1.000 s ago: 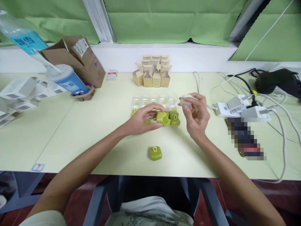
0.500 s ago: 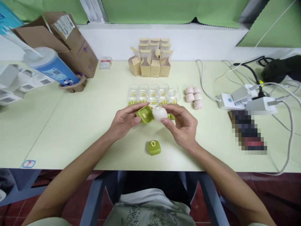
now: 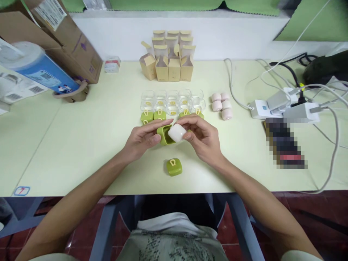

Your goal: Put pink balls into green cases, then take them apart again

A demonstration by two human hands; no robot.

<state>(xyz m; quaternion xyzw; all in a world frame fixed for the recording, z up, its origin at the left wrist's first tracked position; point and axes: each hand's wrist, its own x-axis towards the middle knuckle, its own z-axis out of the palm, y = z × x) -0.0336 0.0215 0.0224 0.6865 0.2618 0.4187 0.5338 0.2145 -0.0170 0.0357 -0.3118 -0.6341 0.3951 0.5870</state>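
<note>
My left hand [image 3: 143,138] grips an open green case [image 3: 164,135] just above the table. My right hand [image 3: 202,137] pinches a white rounded earbud case [image 3: 176,132] and holds it at the green case's opening, partly inside it. A closed green case with a yellow loop [image 3: 174,166] lies on the table just below both hands. Behind the hands lie more green cases [image 3: 152,116] and a row of clear plastic boxes [image 3: 171,99].
Several pink rounded cases [image 3: 221,105] lie right of the clear boxes. Small tan cartons [image 3: 168,58] stand at the back. A brown cardboard box [image 3: 67,40] and a blue-labelled bottle [image 3: 38,69] are at the left. Power strips and cables [image 3: 285,107] fill the right.
My right hand brought the white case from the pink pile's side over to the green case held in my left hand. The camera tilted down.
</note>
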